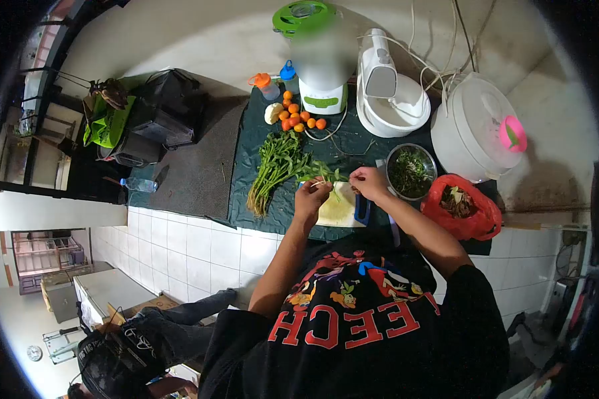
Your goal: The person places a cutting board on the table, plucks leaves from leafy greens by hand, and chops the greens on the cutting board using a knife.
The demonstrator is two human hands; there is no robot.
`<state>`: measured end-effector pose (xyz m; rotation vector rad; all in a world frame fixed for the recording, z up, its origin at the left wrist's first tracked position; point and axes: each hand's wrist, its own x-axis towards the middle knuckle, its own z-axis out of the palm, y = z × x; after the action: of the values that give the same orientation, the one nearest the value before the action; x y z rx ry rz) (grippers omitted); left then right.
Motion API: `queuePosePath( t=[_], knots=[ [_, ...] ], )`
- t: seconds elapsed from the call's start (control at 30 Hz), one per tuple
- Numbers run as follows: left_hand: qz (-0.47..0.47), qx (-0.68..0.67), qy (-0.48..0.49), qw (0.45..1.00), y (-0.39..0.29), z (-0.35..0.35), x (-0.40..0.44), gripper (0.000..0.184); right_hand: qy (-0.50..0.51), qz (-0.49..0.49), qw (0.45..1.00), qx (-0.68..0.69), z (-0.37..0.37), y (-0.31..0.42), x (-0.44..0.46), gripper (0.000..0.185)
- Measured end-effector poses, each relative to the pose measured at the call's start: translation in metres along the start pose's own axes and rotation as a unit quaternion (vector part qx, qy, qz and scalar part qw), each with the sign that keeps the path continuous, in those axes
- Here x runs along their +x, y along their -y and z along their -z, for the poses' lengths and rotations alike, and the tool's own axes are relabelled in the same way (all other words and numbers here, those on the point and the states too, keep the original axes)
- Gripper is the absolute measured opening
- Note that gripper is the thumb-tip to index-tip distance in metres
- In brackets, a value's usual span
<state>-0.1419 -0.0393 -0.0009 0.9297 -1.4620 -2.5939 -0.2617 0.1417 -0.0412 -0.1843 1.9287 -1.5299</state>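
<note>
Above a pale cutting board (338, 211) with a blue edge, my left hand (314, 193) is closed on a leafy green stem (338, 189). Close by on the right, my right hand (369, 181) has its fingers pinched together at the leaves; what is between them is too small to make out. A bunch of long-stemmed leafy greens (276, 166) lies left of the board, its root ends toward me. Beside my right hand stands a metal bowl (434, 174) holding picked green leaves. Farther right, an open red plastic bag (484, 223) contains plant scraps.
Orange and red tomatoes (294, 120) lie behind the greens beside a blender (323, 93). A white stand mixer (379, 86) and a large lidded white bucket (472, 126) stand at the back. A dark green cloth (249, 193) covers the table. Another person (133, 346) is behind, lower left.
</note>
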Motion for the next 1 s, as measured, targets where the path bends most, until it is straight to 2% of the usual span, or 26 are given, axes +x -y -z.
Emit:
queuePosePath(
  t=[0.03,0.07,0.13,0.23,0.3,0.37,0.43,0.5,0.57,0.63,0.67,0.7,0.77,0.83,0.9,0.93,1.0],
  knots=[
    [0.011,0.019,-0.012,1.0,-0.003,-0.001,-0.001,0.028,-0.045,0.006,0.998,-0.038,0.0,-0.015,0.008,0.009],
    [0.011,0.021,-0.012,1.0,-0.003,0.003,-0.001,0.028,-0.046,0.007,0.998,-0.036,-0.001,-0.034,0.018,0.009],
    [0.06,0.029,0.035,0.997,-0.003,0.011,0.001,0.034,-0.175,0.048,0.983,-0.017,0.0,-0.064,0.033,0.008],
    [0.065,0.07,0.015,0.995,-0.004,0.012,-0.011,0.039,-0.222,0.054,0.973,-0.035,0.007,-0.054,0.027,0.008],
    [0.065,0.089,0.003,0.994,-0.003,0.019,-0.011,0.039,-0.207,0.021,0.978,0.006,0.01,-0.051,0.024,0.011],
    [0.052,0.056,0.024,0.997,-0.002,0.028,-0.005,0.036,-0.232,0.125,0.954,-0.143,0.01,-0.045,0.02,0.013],
    [0.039,0.047,0.035,0.998,0.002,0.034,0.003,0.033,-0.208,0.126,0.955,-0.172,0.003,-0.04,0.011,0.016],
    [0.03,0.03,0.015,0.999,-0.002,0.028,0.002,0.027,-0.056,0.085,0.952,-0.289,-0.005,-0.036,0.001,0.018],
    [0.017,0.03,-0.01,0.999,-0.004,0.014,-0.003,0.024,-0.037,0.121,0.939,-0.319,-0.011,-0.021,-0.005,0.022],
    [0.006,0.029,-0.039,0.999,-0.003,0.012,-0.005,0.02,-0.074,0.19,0.951,-0.231,-0.018,0.016,-0.019,0.031],
    [0.003,0.025,-0.024,0.999,0.001,0.016,-0.004,0.02,-0.029,0.147,0.979,-0.137,-0.022,0.021,-0.013,0.038],
    [0.0,0.022,-0.008,1.0,0.005,0.02,-0.002,0.019,-0.028,0.146,0.979,-0.137,-0.022,0.024,-0.013,0.038],
    [0.002,0.006,0.007,1.0,0.009,0.023,0.001,0.02,0.136,0.021,0.99,0.014,-0.022,0.035,-0.014,0.042],
    [0.005,-0.01,0.024,1.0,0.011,0.022,0.001,0.02,0.143,0.006,0.989,-0.03,-0.022,0.043,-0.014,0.038],
    [0.011,0.02,0.008,1.0,0.005,0.015,-0.002,0.022,0.174,-0.038,0.98,0.083,-0.023,0.044,-0.014,0.03],
    [0.008,0.02,0.009,1.0,0.002,0.013,-0.003,0.022,0.175,-0.036,0.981,0.082,-0.024,0.045,-0.013,0.03],
    [-0.005,0.028,0.009,1.0,0.001,0.013,-0.005,0.022,0.188,-0.103,0.961,0.177,-0.027,0.043,-0.013,0.025]
  ],
)
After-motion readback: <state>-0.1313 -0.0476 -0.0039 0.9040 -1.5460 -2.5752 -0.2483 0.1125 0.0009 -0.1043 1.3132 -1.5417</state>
